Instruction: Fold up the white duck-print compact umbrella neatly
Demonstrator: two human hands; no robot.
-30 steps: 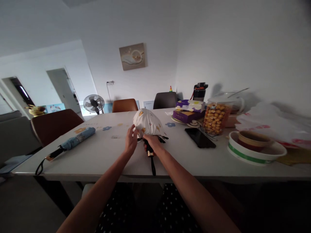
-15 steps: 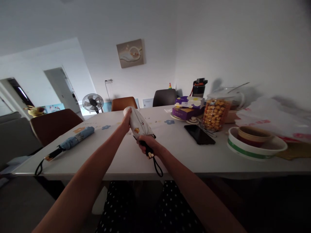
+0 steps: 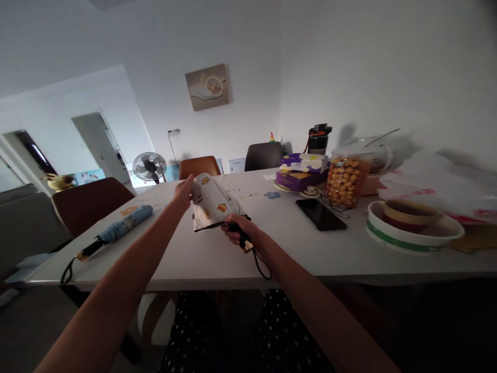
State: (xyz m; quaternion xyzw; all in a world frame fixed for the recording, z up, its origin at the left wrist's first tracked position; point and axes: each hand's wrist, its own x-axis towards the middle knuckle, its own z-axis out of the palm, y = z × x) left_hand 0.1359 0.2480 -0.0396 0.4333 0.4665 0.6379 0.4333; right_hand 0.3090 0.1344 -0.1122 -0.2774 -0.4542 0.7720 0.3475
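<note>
A white folding umbrella (image 3: 212,202) with small yellow-orange prints is held over the table, one fold of its canopy spread out flat to the left. Fingers of my left hand (image 3: 185,192) are closed on the canopy's upper left edge. My right hand (image 3: 239,229) wraps round the black handle, whose gold-coloured end and black wrist loop hang out toward me. A second folding umbrella (image 3: 120,225), blue and folded up, lies at the table's left side, its black handle and loop pointing to the near left corner.
On the white table (image 3: 186,264) at right lie a black phone (image 3: 320,214), a jar of snacks (image 3: 347,181), purple boxes (image 3: 298,180), a white-green bowl (image 3: 404,242) and a plastic bag (image 3: 435,178). Chairs (image 3: 200,166) stand beyond; a fan (image 3: 149,167) is behind.
My left hand has moved left and toward me, pulling a canopy fold out flat where the cloth was bunched before. My right hand has shifted slightly right with the handle.
</note>
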